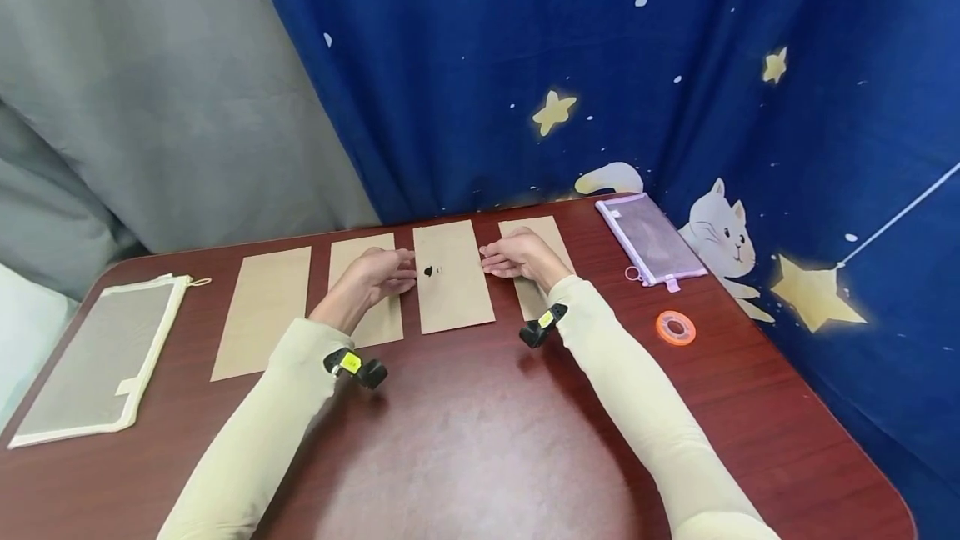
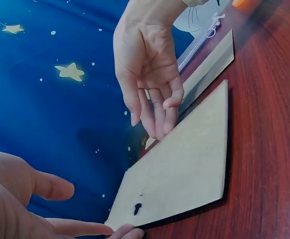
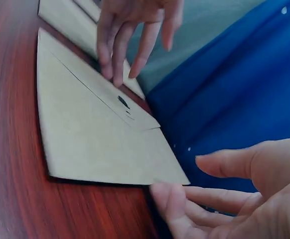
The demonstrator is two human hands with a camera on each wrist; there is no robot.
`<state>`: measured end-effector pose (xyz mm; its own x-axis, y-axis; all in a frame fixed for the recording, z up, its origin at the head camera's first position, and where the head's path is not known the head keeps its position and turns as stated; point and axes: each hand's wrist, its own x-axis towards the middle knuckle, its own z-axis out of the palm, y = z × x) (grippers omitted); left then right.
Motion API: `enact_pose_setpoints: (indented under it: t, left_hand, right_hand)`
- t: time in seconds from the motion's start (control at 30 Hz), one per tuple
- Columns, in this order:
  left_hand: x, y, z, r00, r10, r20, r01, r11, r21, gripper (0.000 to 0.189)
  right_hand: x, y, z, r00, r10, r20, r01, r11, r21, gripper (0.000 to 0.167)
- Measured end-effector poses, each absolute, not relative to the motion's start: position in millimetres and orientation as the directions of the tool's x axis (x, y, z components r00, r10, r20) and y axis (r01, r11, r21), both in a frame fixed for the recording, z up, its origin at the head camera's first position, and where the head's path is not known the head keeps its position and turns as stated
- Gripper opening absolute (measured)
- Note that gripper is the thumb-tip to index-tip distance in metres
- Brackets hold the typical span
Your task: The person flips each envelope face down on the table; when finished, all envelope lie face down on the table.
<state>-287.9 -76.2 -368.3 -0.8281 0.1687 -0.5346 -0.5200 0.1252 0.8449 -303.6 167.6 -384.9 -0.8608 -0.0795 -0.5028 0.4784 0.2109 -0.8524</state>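
A flat tan kraft-paper rectangle with a small black mark lies on the table between my two hands. Fold-like lines cross its face in the right wrist view; whether it is an envelope I cannot tell. My left hand is at its left edge, fingertips touching or very near the paper. At the opposite edge is my right hand, its fingers extended at the side of the paper. Neither hand pinches it. Similar tan rectangles lie beneath or behind the left hand and right hand.
Another tan rectangle lies farther left. At the far left is a white-edged mesh zip pouch. A purple mesh pouch and an orange tape roll lie to the right. Curtains hang behind the dark red table.
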Motion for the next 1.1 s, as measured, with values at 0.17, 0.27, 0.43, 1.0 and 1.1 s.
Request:
enact_pose_setpoints:
  t: [0.17,0.27,0.43,1.0,1.1]
  left_hand:
    - [-286.3,-78.3,-366.5,-0.834,0.159,-0.529,-0.512,0.135,0.848,0.049]
    - [-286.5,-77.9,-365.9,-0.830,0.155,-0.536,-0.518,0.146,0.843,0.046]
    - [-286.5,-80.0,-364.9,-0.823,0.147,-0.549,-0.529,0.157,0.834,0.043]
    - [-284.4,-85.4,-356.0,-0.865,0.171,-0.472,-0.483,-0.026,0.875,0.043]
    - [-282.4,-85.6,-351.3,-0.873,0.161,-0.461,-0.473,-0.045,0.880,0.039]
  right_hand:
    - [-295.8,161.7,-385.0,-0.902,-0.024,-0.430,0.422,0.153,-0.894,0.028]
    - [-291.4,158.1,-387.3,-0.924,0.000,-0.383,0.380,0.114,-0.918,0.026]
    - [-284.9,152.7,-391.1,-0.949,0.026,-0.313,0.314,0.089,-0.945,0.027]
    - [-282.5,163.6,-388.1,-0.950,-0.024,-0.310,0.311,-0.043,-0.950,0.035]
    - [-282.4,166.9,-388.0,-0.947,-0.047,-0.319,0.321,-0.054,-0.945,0.037]
